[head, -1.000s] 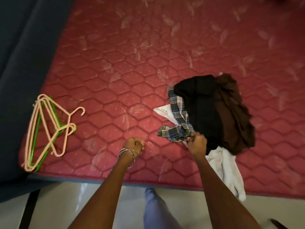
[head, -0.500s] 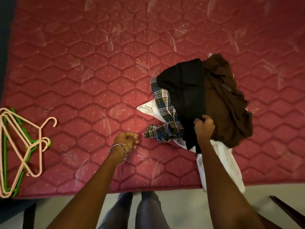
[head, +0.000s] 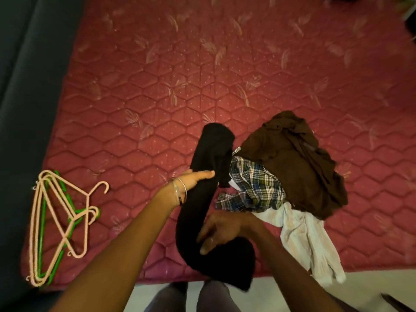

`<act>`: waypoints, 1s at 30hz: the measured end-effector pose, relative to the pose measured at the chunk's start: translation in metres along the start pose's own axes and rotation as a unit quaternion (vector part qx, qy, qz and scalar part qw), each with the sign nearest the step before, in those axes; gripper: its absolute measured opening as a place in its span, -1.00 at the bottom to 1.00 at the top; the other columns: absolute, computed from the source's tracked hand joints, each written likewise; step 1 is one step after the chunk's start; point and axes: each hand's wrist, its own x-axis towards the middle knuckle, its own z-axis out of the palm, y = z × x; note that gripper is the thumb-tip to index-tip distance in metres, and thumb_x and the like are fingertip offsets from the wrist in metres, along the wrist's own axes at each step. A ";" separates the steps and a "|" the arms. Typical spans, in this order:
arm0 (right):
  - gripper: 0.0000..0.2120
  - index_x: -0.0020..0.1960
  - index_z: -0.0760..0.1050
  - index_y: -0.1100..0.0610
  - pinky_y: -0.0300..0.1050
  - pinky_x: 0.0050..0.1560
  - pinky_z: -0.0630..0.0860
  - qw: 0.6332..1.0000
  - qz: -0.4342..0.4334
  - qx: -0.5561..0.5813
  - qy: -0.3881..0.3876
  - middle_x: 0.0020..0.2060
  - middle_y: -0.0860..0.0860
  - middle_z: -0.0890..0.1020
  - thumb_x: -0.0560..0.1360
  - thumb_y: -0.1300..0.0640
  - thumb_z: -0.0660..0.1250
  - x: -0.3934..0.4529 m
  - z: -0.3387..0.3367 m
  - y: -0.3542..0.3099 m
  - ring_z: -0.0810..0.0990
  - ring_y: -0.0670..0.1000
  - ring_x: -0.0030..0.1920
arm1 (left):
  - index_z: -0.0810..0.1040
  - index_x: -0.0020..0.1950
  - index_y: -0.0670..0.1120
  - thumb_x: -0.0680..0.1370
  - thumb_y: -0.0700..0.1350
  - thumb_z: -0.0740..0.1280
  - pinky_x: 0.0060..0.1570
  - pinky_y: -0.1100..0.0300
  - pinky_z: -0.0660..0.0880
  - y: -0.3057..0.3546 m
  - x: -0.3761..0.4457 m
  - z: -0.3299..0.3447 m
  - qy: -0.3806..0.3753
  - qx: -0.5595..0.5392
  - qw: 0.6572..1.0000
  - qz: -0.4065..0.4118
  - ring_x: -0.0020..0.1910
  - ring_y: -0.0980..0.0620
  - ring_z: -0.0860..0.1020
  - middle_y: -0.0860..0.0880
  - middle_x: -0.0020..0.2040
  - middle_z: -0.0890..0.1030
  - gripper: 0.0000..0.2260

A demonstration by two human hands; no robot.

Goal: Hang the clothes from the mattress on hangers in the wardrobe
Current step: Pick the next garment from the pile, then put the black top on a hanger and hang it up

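Observation:
A black garment (head: 213, 143) hangs lifted in a long curve above the red quilted mattress (head: 225, 75). My left hand (head: 193, 180) holds its upper part, one digit laid across the front and the others hidden behind the cloth. My right hand (head: 218, 230) grips the lower bunched end near the mattress edge. To the right lies the pile: a brown garment (head: 292, 165), a plaid shirt (head: 254, 185) and a white garment (head: 308, 239) that trails over the edge. Several pink and green hangers (head: 63, 221) lie at the mattress's left edge.
A dark blue surface (head: 22, 109) borders the mattress on the left. Pale floor (head: 360, 289) runs along the near edge, where my legs (head: 202, 298) stand. A dark object pokes in at the bottom right corner.
My right hand pulled the black garment off the pile towards me. My left hand left the mattress and took hold of the garment higher up. The plaid shirt now shows more.

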 end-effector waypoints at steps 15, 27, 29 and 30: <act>-0.50 0.19 0.50 0.21 0.01 0.05 0.60 0.724 -0.201 0.553 0.360 -0.03 0.11 0.67 0.27 0.19 0.48 0.048 -0.015 -0.113 0.65 0.09 -0.03 | 0.56 0.01 -0.14 0.50 -0.26 0.38 -0.09 0.42 0.44 -0.019 -0.095 -0.105 -0.158 0.184 0.966 0.094 -0.17 0.30 0.57 0.16 -0.15 0.64 -0.88; -0.69 0.05 0.54 0.20 -0.27 -0.04 0.52 0.898 -0.203 0.132 0.368 -0.13 -0.06 0.64 0.36 0.43 0.46 0.027 -0.005 -0.170 0.57 -0.23 -0.13 | 0.53 0.00 -0.09 0.39 -0.40 0.44 -0.07 0.25 0.52 0.042 -0.111 -0.139 0.077 0.023 0.933 0.351 -0.24 0.23 0.59 0.07 -0.17 0.63 -0.70; -0.76 0.00 0.55 0.19 -0.16 -0.02 0.53 0.860 -0.205 0.167 0.437 -0.14 -0.02 0.63 0.40 0.43 0.42 0.024 -0.005 -0.173 0.57 -0.15 -0.12 | 0.53 -0.13 -0.06 0.44 -0.38 0.39 -0.11 0.22 0.46 0.048 -0.113 -0.147 0.160 -0.034 0.915 0.368 -0.31 0.22 0.53 0.04 -0.24 0.58 -0.78; -0.79 -0.01 0.56 0.16 -0.05 0.03 0.53 0.834 -0.202 0.173 0.483 -0.11 0.01 0.64 0.43 0.40 0.40 0.023 -0.006 -0.170 0.58 -0.09 -0.09 | 0.52 -0.16 -0.06 0.46 -0.37 0.37 -0.12 0.21 0.45 0.050 -0.116 -0.153 0.193 -0.061 0.906 0.372 -0.31 0.18 0.50 0.03 -0.24 0.55 -0.80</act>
